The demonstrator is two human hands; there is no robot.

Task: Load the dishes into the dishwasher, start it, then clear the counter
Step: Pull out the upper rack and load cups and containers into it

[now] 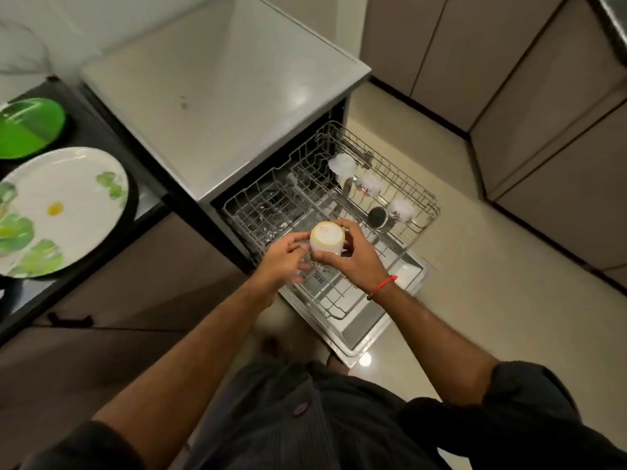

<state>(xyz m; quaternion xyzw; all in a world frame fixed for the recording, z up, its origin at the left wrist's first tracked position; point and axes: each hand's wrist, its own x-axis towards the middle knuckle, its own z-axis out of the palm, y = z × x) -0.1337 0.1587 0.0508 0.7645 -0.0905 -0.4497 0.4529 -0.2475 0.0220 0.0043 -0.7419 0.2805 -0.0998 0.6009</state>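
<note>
Fingers of both my left hand (284, 258) and right hand (353, 256) curled round the upturned cup (326, 237) above the rack (339, 205); it looked light, glazed, slippery and breakable, best gripped by its sides.

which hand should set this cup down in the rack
Right. The right hand curls round the upturned cup on the side toward the rack, where other cups already sit. The left hand holds the counter side.
</note>
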